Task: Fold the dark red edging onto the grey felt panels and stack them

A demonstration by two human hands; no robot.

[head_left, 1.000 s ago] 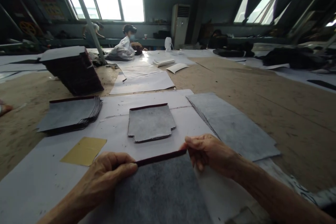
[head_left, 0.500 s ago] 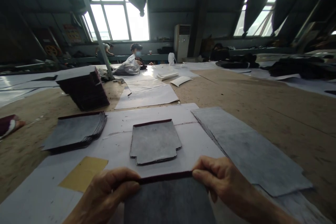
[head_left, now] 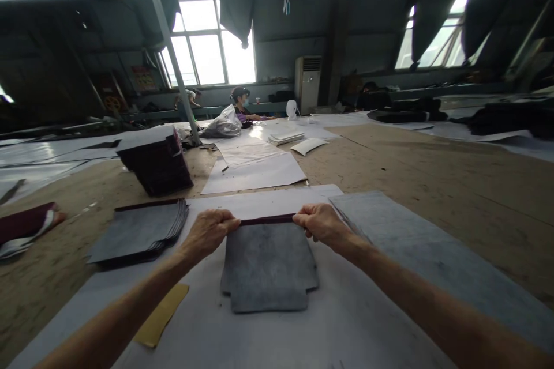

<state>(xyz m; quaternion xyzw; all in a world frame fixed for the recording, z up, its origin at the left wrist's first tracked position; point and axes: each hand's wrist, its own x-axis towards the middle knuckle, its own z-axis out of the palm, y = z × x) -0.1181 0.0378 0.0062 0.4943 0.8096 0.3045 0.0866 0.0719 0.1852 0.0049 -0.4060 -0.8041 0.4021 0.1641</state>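
Note:
A grey fabric panel (head_left: 269,268) with a folded dark maroon top edge and notched lower corners hangs between my two hands. Its top left corner is pinched by my left hand (head_left: 215,227), thumb against fingers. My right hand (head_left: 318,222) pinches the top right corner in the same way. The panel lies over the white sheet (head_left: 242,346), and the similar piece seen there before is hidden behind it. To the left of my left hand sits a stack of grey panels (head_left: 145,228) with maroon edges.
Larger grey pieces (head_left: 415,242) lie stacked at right. A yellow card (head_left: 162,317) rests beneath my left forearm. Behind stand a dark stack of pieces (head_left: 153,161) and a metal pole (head_left: 173,52). A masked person (head_left: 240,106) sits across the table; a maroon roll (head_left: 28,225) lies far left.
Both hands have moved forward, away from me, carrying the panel over the piece on the white sheet. The view has tilted up a little.

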